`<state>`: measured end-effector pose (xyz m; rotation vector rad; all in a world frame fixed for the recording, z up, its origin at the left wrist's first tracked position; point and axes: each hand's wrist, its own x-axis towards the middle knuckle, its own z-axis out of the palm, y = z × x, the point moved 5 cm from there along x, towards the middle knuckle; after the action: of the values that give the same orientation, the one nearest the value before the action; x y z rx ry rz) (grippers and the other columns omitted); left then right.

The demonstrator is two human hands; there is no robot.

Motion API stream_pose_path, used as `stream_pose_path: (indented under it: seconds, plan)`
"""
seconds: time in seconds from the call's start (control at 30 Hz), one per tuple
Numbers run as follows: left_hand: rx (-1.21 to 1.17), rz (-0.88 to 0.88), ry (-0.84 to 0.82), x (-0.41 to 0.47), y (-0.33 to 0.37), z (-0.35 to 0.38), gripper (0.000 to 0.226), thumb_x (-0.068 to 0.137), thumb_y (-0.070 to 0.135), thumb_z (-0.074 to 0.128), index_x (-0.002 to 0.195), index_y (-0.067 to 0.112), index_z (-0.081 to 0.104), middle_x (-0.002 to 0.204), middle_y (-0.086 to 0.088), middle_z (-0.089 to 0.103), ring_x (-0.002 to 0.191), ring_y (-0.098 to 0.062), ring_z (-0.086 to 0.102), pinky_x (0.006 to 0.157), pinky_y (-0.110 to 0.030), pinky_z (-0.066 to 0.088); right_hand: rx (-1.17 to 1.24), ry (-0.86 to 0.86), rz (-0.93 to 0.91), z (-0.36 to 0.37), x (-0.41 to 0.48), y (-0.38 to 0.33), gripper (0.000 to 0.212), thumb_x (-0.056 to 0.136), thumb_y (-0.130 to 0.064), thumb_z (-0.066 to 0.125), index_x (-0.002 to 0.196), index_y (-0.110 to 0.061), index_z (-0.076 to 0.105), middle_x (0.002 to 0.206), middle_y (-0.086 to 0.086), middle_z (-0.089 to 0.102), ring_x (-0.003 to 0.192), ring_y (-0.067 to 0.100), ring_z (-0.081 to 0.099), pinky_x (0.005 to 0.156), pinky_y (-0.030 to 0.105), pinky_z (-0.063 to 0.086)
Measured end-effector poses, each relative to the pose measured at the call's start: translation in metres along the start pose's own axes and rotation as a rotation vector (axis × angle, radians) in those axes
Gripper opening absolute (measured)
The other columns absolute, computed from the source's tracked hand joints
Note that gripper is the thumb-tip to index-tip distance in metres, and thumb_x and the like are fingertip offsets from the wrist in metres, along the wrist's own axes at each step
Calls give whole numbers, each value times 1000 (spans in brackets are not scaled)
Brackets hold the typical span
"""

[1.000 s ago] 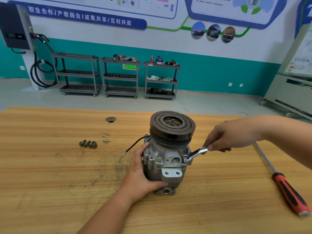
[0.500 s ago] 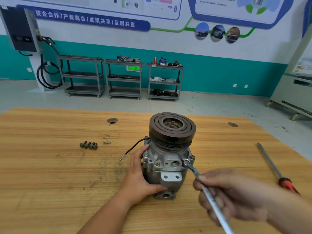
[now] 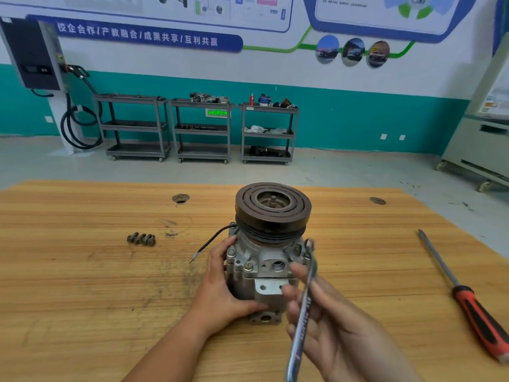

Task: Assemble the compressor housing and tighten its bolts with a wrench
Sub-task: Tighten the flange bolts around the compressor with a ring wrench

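Note:
The grey metal compressor (image 3: 261,260) stands upright at the middle of the wooden table (image 3: 82,285), its dark round pulley (image 3: 272,205) on top. My left hand (image 3: 223,285) grips the housing's left side, thumb across the lower front. My right hand (image 3: 325,321) holds a silver wrench (image 3: 303,304), palm up, with the handle running toward me. The wrench's head sits at a bolt on the housing's upper right corner; motion blur hides the exact seating. A black wire (image 3: 212,241) trails off the compressor's left.
Three loose bolts (image 3: 141,239) lie in a row left of the compressor. A long screwdriver (image 3: 465,296) with a red and black handle lies at the right. Two round holes mark the table's far side. Grey shelf carts stand against the back wall.
My right hand swung the wrench handle from out at the right round toward me, and it now points back at my body. My left hand stayed on the housing.

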<state>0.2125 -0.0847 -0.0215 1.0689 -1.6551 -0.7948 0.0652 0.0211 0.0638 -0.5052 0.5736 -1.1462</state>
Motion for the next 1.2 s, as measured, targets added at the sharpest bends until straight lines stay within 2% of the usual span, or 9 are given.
stream_pose_path:
  seconds: [0.07,0.17,0.37,0.53,0.67,0.8,0.87,1.0,1.2]
  plan:
    - [-5,-12,-17,0,0,0,116,38,48,91,126,68,18,144,7,34,129,-16,46,106,-46,42,-162,-26,20,-11,-5,-15,67,32,-10,95,96,-8,75,64,16,61,49,23,60,48,33,55]
    - [10,-29,-24,-1,0,-1,115,37,51,89,123,73,15,143,13,33,129,-10,43,108,-39,40,-740,49,-79,-25,-5,-55,29,75,-19,63,100,-16,75,56,1,46,50,8,43,47,15,38]
    - [-11,-2,-20,2,-3,-1,118,42,33,96,119,75,17,142,15,35,126,4,42,98,-13,37,-2028,-118,-179,-32,27,-117,19,92,-40,46,101,-41,63,61,-17,52,56,3,44,55,16,34]
    - [7,12,-12,3,-4,-1,118,44,33,95,118,77,15,141,15,33,119,22,35,87,5,31,-2345,-324,-85,-12,61,-127,29,95,-44,42,118,-38,59,101,-20,62,91,-2,55,83,27,46]
    - [23,21,-7,3,-4,-2,118,45,33,95,119,76,14,141,14,32,120,23,32,88,5,30,-2473,-413,37,7,82,-130,28,95,-42,45,118,-36,60,88,-27,51,87,-7,47,83,23,38]
    - [26,17,-3,3,-5,-2,119,46,32,96,118,78,13,142,14,31,125,15,33,90,2,31,-2428,-401,204,7,94,-129,21,95,-40,46,109,-38,62,96,-22,56,92,-4,51,83,24,41]
    - [37,18,-4,3,-5,-2,118,46,35,95,119,76,12,142,15,30,126,14,31,90,2,29,-2331,-372,322,1,91,-127,16,96,-39,46,99,-42,61,80,-27,55,74,-15,49,69,16,34]
    - [16,19,-17,3,-4,-1,117,46,33,95,123,71,15,144,10,32,129,3,37,95,-5,32,-2074,-312,554,-14,72,-126,23,97,-38,45,98,-30,67,62,-14,52,59,2,49,66,19,42]
    - [1,2,-5,3,-2,-2,112,38,51,89,120,75,16,142,9,36,126,4,41,97,-8,36,-954,-259,735,-16,20,-62,24,90,-28,46,80,-10,59,66,10,67,60,22,70,48,25,56]
